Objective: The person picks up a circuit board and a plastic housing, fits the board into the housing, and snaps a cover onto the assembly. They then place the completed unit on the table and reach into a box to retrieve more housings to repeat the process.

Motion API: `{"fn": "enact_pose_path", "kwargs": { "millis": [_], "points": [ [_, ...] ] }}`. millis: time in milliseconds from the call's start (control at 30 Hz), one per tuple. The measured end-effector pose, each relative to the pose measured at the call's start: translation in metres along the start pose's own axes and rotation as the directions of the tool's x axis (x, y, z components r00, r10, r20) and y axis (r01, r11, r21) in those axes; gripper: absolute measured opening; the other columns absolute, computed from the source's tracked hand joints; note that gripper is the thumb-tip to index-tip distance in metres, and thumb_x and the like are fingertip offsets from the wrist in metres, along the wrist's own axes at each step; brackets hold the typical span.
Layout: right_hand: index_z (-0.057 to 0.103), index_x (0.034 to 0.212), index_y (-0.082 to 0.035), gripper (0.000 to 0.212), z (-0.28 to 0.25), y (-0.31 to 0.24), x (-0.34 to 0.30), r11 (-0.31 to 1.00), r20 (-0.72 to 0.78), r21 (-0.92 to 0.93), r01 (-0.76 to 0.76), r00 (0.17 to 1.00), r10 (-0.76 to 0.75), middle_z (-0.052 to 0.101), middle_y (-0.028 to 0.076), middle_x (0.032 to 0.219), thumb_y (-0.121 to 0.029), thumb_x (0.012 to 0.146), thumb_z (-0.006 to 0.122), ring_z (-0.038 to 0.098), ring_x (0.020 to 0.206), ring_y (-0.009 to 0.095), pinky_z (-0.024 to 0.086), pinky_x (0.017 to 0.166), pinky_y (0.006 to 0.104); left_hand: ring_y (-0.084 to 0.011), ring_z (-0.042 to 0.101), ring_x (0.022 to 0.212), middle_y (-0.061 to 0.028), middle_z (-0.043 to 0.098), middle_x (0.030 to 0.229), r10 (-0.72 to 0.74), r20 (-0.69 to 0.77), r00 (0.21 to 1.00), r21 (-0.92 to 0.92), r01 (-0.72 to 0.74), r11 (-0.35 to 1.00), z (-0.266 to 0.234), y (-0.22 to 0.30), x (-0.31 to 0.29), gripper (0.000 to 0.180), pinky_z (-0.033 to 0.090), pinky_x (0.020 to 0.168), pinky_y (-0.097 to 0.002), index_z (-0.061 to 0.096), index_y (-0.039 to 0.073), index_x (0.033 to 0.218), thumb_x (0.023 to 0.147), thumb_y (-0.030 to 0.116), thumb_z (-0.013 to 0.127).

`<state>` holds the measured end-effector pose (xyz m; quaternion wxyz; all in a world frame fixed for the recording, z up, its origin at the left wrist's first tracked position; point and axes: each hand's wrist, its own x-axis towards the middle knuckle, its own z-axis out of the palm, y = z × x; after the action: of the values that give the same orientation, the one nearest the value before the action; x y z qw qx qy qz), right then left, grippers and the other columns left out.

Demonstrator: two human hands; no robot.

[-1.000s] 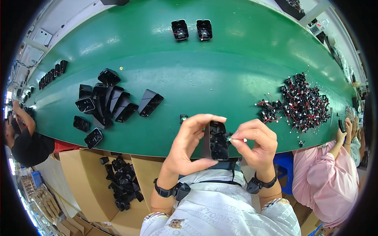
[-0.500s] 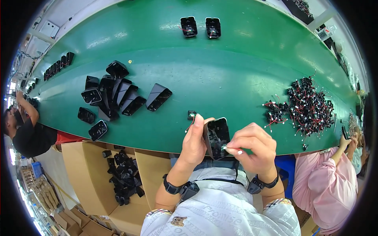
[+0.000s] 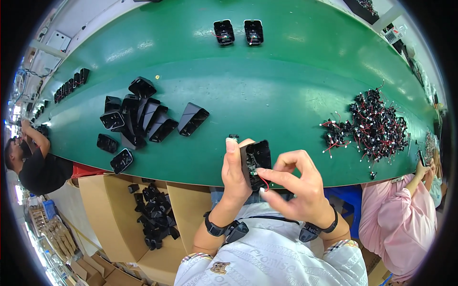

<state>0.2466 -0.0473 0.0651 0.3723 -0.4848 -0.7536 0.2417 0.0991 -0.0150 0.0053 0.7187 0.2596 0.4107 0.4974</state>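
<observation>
My left hand point(image 3: 234, 171) is closed around a black plastic housing point(image 3: 261, 151), tilted with its hollow side toward my right hand. Inside it sits a small circuit board point(image 3: 253, 173) with a red wire point(image 3: 264, 183) curving out over the rim. My right hand point(image 3: 300, 186) has its fingers apart; the index fingertip touches the board, and the thumb is below, close to the wire's end. Just beyond my left thumb, a small black part point(image 3: 234, 137) lies on the green table point(image 3: 267, 105), partly hidden by the thumb.
Loose black housings point(image 3: 143, 114) are heaped on the left. At right lies a pile of small wired parts point(image 3: 379, 124). Two housings with wires point(image 3: 254, 33) stand at the back. A cardboard box point(image 3: 109, 214) holds more black pieces. People sit at both sides.
My right hand has gone from pinching the small board at the housing's edge to touching it inside with the index finger, thumb apart. The red wire now shows over the rim.
</observation>
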Motion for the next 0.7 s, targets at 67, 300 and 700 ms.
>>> {"fn": "enact_pose_path", "kwargs": {
  "millis": [67, 300, 700],
  "points": [
    [0.076, 0.107, -0.01, 0.042, 0.001, -0.009, 0.003, 0.998, -0.07, -0.07, 0.01, 0.997, -0.014, 0.061, 0.008, 0.1, -0.01, 0.066, 0.087, 0.059, 0.087, 0.022, 0.05, 0.064, 0.0316, -0.0132, 0.052, 0.06, -0.0045, 0.057, 0.067, 0.236, -0.019, 0.972, 0.31, -0.219, 0.925, 0.004, 0.005, -0.001, 0.074, 0.042, 0.055, -0.0276, 0.06, 0.003, 0.088, 0.104, 0.066, 0.026],
    [0.075, 0.104, -0.004, 0.041, 0.007, 0.011, -0.011, 1.0, -0.061, -0.007, -0.018, 0.998, 0.018, 0.058, 0.013, 0.119, -0.011, 0.066, 0.088, 0.062, 0.099, 0.025, 0.055, 0.073, 0.0326, -0.0066, 0.048, 0.061, 0.0016, 0.056, 0.071, 0.24, 0.112, 0.964, 0.339, -0.264, 0.903, 0.001, 0.006, -0.004, 0.06, 0.039, 0.054, -0.0244, 0.059, 0.003, 0.085, 0.108, 0.052, 0.035],
    [0.069, 0.099, 0.004, 0.022, -0.008, 0.04, -0.014, 0.25, 0.344, 0.85, -0.463, 0.848, 0.402, 0.048, 0.024, 0.148, -0.014, 0.088, 0.072, 0.056, 0.125, 0.026, 0.042, 0.108, 0.0424, -0.0107, 0.063, 0.05, -0.0067, 0.061, 0.054, 0.079, 0.176, 0.981, 0.571, -0.167, 0.804, 0.006, 0.03, 0.012, 0.054, 0.046, 0.047, -0.0262, 0.059, 0.001, 0.064, 0.096, 0.043, 0.066]
  ]
}}
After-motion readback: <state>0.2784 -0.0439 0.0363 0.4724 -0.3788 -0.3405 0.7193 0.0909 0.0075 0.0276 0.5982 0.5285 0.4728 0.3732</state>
